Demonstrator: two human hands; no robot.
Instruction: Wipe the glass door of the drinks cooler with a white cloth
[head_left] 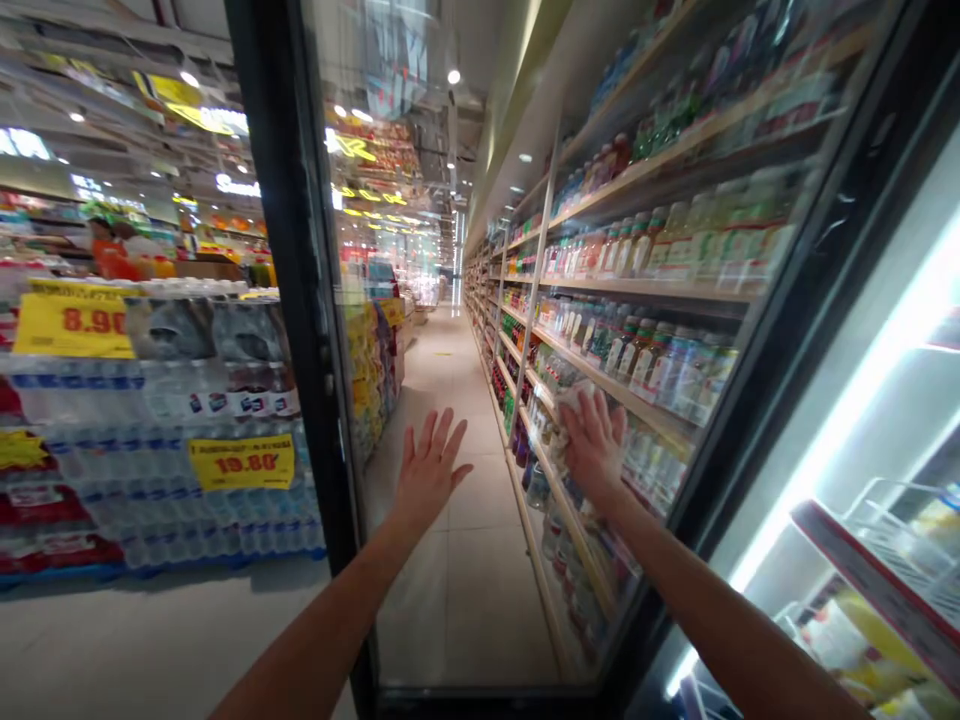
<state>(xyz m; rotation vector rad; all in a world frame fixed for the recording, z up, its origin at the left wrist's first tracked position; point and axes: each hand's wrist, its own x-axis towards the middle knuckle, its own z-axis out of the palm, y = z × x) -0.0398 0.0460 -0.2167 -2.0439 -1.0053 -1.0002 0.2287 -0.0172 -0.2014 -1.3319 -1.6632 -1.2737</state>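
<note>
In front of me stands a glass door (480, 620) in a black frame (289, 240), swung open. My left hand (429, 468) is raised at the pane, fingers spread and nothing in it; whether the palm touches the glass I cannot tell. My right hand (598, 452) presses a pale, crumpled cloth (564, 400) against the pane, farther right. Much of the cloth is hidden under the palm and fingers, and the edges are a little blurred.
Behind the pane, shelves of bottled drinks (637, 350) line a tiled aisle (442, 380). Shrink-wrapped bottle packs (165, 490) with a yellow price sign (244, 462) are stacked at left. At right, a lit cooler interior holds a wire rack (892, 520) and a bright light strip (847, 440).
</note>
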